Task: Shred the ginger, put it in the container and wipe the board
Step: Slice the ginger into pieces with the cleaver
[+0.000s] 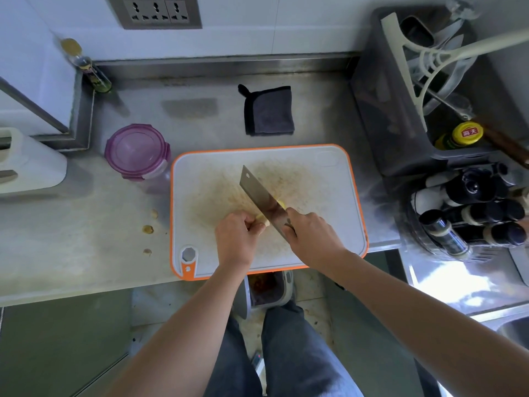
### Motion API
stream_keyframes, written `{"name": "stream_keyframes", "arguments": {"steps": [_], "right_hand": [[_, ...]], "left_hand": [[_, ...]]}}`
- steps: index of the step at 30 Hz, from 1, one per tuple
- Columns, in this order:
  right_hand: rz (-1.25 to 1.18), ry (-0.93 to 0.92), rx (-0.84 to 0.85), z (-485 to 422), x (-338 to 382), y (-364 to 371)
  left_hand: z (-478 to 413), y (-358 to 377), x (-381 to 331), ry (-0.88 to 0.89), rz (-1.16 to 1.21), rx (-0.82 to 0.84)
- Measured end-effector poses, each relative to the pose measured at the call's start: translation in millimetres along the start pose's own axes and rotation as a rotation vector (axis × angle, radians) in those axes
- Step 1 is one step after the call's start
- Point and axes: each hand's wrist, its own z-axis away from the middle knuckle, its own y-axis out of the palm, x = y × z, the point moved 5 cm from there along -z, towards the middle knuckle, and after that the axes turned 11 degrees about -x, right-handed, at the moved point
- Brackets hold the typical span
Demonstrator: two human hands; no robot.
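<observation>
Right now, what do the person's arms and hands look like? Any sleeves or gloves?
The left hand and right hand wear no gloves, rings or watch. The left arm and right arm are bare, no sleeves in view.

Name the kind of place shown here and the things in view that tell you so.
Probably a kitchen: a cleaver cutting ginger on a cutting board, a steel counter, and a yellow-capped sauce bottle at the right.

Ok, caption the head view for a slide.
Left hand holds yellow ginger on orange-rimmed white board; right hand grips steel cleaver.
</observation>
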Motion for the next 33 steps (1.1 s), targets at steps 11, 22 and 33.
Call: {"name": "stream_keyframes", "arguments": {"steps": [11, 22, 33], "right_hand": [[0.047, -0.014, 0.059, 3.4, 0.8, -3.5], [0.072, 0.022, 0.086, -12.6, 10.4, 7.7], [0.021, 0.024, 0.031, -21.8, 17.5, 13.8]], "left_hand": [[-3.4, 2.1, 1.8, 0.015, -0.006, 0.052], [-6.3, 4.7, 0.7, 0.041, -0.094, 0.056], [-7.8, 6.0, 1.9, 0.001, -0.067, 0.087]]}}
